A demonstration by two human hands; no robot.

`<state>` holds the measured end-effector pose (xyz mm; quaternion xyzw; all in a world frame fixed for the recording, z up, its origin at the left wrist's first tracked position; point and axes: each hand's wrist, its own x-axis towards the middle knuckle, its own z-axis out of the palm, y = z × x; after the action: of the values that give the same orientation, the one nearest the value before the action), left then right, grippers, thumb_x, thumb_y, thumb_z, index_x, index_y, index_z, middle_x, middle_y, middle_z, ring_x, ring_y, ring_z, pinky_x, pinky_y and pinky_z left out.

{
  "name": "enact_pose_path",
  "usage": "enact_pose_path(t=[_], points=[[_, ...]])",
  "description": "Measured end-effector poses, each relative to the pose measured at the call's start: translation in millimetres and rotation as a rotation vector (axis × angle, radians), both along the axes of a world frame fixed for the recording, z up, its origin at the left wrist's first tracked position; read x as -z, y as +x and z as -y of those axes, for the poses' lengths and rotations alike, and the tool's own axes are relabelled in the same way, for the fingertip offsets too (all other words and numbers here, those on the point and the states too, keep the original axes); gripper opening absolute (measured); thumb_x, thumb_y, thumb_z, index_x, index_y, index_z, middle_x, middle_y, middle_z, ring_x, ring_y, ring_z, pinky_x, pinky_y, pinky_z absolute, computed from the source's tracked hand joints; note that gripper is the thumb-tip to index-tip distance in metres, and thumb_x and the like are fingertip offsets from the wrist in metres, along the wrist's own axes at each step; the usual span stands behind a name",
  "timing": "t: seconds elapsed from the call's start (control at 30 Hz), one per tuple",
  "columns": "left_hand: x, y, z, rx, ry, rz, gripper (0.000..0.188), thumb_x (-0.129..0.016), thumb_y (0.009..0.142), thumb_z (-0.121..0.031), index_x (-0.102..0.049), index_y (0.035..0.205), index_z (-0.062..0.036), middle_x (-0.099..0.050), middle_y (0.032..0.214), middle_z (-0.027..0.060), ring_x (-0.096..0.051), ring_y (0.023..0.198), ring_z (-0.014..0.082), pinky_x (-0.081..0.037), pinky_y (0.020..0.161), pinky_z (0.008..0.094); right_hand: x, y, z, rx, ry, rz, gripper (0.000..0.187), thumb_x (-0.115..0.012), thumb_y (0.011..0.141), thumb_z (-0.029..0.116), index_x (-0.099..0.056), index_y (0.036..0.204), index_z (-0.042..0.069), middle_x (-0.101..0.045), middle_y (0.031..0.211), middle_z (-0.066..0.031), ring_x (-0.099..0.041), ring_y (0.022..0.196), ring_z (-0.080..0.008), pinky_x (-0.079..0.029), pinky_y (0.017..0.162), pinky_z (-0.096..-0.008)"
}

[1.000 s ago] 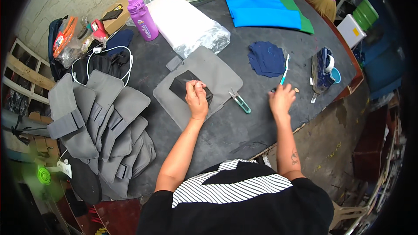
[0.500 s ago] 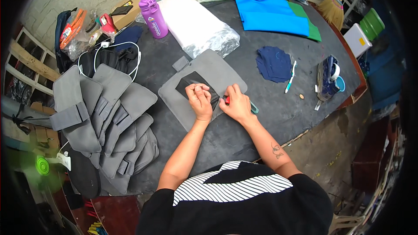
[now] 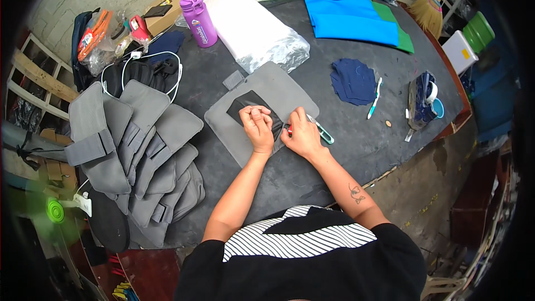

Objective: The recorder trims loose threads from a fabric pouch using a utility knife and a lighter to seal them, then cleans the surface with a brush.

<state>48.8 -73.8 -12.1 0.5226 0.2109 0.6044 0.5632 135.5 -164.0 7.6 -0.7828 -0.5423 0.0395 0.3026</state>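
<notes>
Head view. The gray fabric panel (image 3: 287, 92) lies flat on the table (image 3: 356, 153) in front of the person, turned cornerwise, with a black patch (image 3: 245, 100) on its middle. The left hand (image 3: 257, 125) is over this patch, palm side up, its fingers curled in and bunched against the thumb; whether it pinches anything fine, such as thread, cannot be told. The right hand (image 3: 304, 135) is at the patch's right end, its grip closed on a small red object (image 3: 289, 130), mostly hidden by the fingers. The two hands are near each other but apart.

Just beside the right hand lie green-handled thread snips (image 3: 325, 132), not held. Farther right are a pile of navy cloth pieces (image 3: 354, 82), a slim white-and-teal brush (image 3: 375, 99) and a small tan disc (image 3: 388, 124). Overlapping gray pieces (image 3: 173, 125) are heaped at the left; a purple bottle (image 3: 199, 19) stands beyond.

Assessment: the step in hand appears to be close handwork at the black patch, with the red object as implement. The next move calls for a flat, steady panel and a controlled right hand, clear of the snips.
</notes>
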Motion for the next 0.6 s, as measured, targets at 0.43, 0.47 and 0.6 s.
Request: enact_pose_path(t=[0.43, 0.47, 0.6], points=[[-15, -3, -26, -0.055, 0.226, -0.680, 0.006, -0.063, 0.081, -0.001, -0.064, 0.081, 0.0050, -0.058, 0.080, 0.0102, -0.060, 0.064, 0.0175, -0.050, 0.062, 0.0284, -2, 59, 41, 0.302, 0.185, 0.259, 0.031, -0.074, 0.076, 0.023, -0.054, 0.094, 0.007, -0.052, 0.095, -0.0086, -0.053, 0.087, -0.0301, -0.040, 0.076, -0.0425], [-14, -5, -28, -0.018, 0.268, -0.770, 0.004, -0.064, 0.079, 0.001, -0.064, 0.079, 0.0048, -0.059, 0.082, 0.0112, -0.060, 0.065, 0.0191, -0.049, 0.061, 0.0290, -4, 58, 45, 0.322, 0.226, 0.298, 0.032, -0.075, 0.074, 0.022, -0.055, 0.095, 0.007, -0.051, 0.096, -0.0076, -0.046, 0.095, -0.0292, -0.034, 0.083, -0.0424], [-6, -1, -27, -0.010, 0.475, -0.976, 0.003, -0.064, 0.073, 0.001, -0.065, 0.073, 0.0025, -0.060, 0.088, 0.0116, -0.061, 0.075, 0.0247, -0.050, 0.067, 0.0345, -8, 46, 65, 0.206, 0.130, 0.264, 0.033, -0.076, 0.071, 0.022, -0.058, 0.095, 0.007, -0.050, 0.099, -0.0098, -0.046, 0.091, -0.0301, -0.035, 0.080, -0.0418]])
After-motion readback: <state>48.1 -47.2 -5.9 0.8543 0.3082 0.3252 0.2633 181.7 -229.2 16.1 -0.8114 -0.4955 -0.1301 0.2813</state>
